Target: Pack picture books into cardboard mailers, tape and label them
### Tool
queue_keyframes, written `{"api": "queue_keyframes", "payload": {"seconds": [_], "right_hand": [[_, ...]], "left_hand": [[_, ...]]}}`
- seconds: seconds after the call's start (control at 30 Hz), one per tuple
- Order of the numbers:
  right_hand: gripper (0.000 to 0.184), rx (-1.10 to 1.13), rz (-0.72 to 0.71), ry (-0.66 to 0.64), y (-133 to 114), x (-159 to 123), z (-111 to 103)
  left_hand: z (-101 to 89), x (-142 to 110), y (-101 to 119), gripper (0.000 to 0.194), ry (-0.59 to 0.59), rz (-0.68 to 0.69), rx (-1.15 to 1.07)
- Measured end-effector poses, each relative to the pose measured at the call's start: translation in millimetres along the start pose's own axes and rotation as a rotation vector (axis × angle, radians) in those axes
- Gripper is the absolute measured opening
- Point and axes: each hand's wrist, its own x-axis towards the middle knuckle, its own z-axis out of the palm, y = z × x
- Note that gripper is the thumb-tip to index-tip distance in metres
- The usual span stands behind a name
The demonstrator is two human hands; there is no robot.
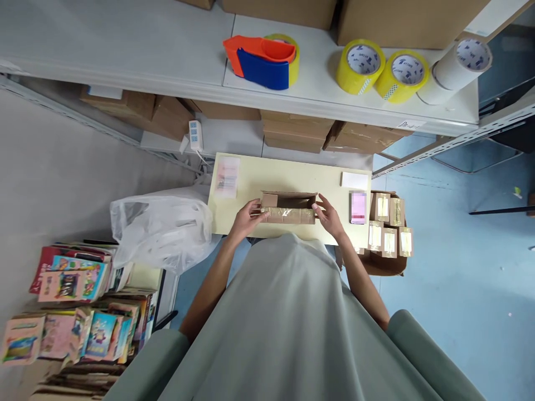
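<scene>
A long grey shelf point(137, 50) backs a pale-yellow rectangular table point(288, 172), a translucent plastic bag point(163, 228) crowds its left end, and at its front an open brown cardboard box point(290, 216) is gripped between left hand point(246, 219) and right hand point(329, 216).

Tape rolls point(350, 73) on shelf point(167, 50) behind carton point(289, 216)

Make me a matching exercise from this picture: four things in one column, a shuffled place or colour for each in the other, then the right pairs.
Things
1. open box
2. phone
3. tape dispenser
4. plastic bag

Places and colours
A. orange and blue
B. at the left end of the table
C. between the left hand and right hand
D. pink screen

Pairs: 1-C, 2-D, 3-A, 4-B
</scene>
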Motion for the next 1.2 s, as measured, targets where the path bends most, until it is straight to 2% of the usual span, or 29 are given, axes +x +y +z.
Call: {"api": "queue_keyframes", "payload": {"seconds": [0.07, 0.13, 0.2, 0.3, 0.47, 0.83, 0.97, 1.07, 1.2], "right_hand": [[0.111, -0.019, -0.015, -0.011, -1, -1, -1], [0.109, -0.028, -0.025, -0.029, -3, -5, -2], [0.106, -0.026, -0.026, -0.047, -4, -9, -4], [0.105, -0.018, -0.025, -0.062, -3, -14, -7], [0.103, -0.005, -0.032, -0.035, 3, -15, -4], [0.091, -0.001, -0.083, 0.026, -9, -16, -3], [0.091, -0.021, -0.059, 0.052, -10, -14, 1], [0.084, -0.048, -0.075, 0.054, -11, -14, 4], [0.073, -0.095, -0.075, 0.070, -14, -17, 6]], "left_hand": [[-0.4, 0, 5, 0.110, 0.003, 0.023, 0.066], [-2.4, -3, 14, 0.116, -0.017, 0.081, 0.150], [-4.7, -8, 24, 0.109, -0.043, 0.145, 0.242], [-6.1, -12, 32, 0.087, -0.058, 0.201, 0.338], [-1.8, -15, 28, 0.049, -0.031, 0.250, 0.334], [7.8, -23, 35, 0.039, 0.081, 0.272, 0.244], [10.8, -17, 24, 0.029, 0.107, 0.213, 0.266], [14.9, -15, 15, 0.018, 0.162, 0.209, 0.297], [21.7, -18, 10, 0.016, 0.235, 0.209, 0.330]]}}
